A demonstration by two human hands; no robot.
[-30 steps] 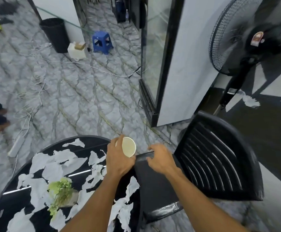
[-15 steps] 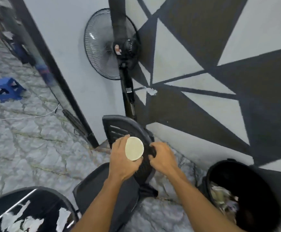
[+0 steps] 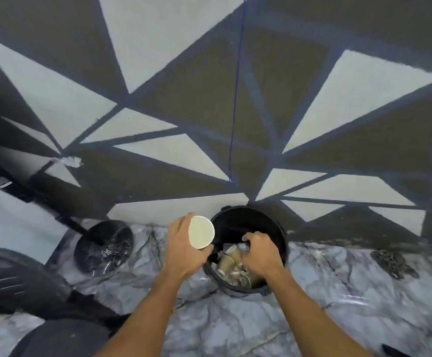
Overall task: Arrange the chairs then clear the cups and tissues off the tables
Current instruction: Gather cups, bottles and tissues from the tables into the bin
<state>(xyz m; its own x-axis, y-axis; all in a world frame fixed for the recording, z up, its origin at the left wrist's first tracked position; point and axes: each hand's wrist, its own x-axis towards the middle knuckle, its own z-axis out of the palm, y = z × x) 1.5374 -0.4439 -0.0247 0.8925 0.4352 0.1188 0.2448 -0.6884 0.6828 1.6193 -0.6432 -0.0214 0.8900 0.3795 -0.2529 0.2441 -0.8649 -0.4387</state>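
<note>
My left hand (image 3: 184, 251) grips a paper cup (image 3: 201, 235) on its side, its pale round end facing me, just left of a black bin (image 3: 251, 211) that stands on the floor against the wall. Several brown paper cups (image 3: 231, 258) lie inside the bin. My right hand (image 3: 260, 253) hovers over the bin's opening with its fingers curled downward; what is under the fingers is hidden. A black plastic chair (image 3: 16, 279) shows at the lower left, apart from both hands.
The fan's round black base (image 3: 104, 244) and slanted pole sit left of the bin. A painted wall with grey and white triangles rises right behind it, with a thin blue cord (image 3: 235, 99) hanging down. The floor is marbled grey, with a dark clump (image 3: 390, 261) at right.
My view swung right from the table and chair to the bin. My right hand let go of the chair back and moved over the bin. The left hand still holds the cup.
</note>
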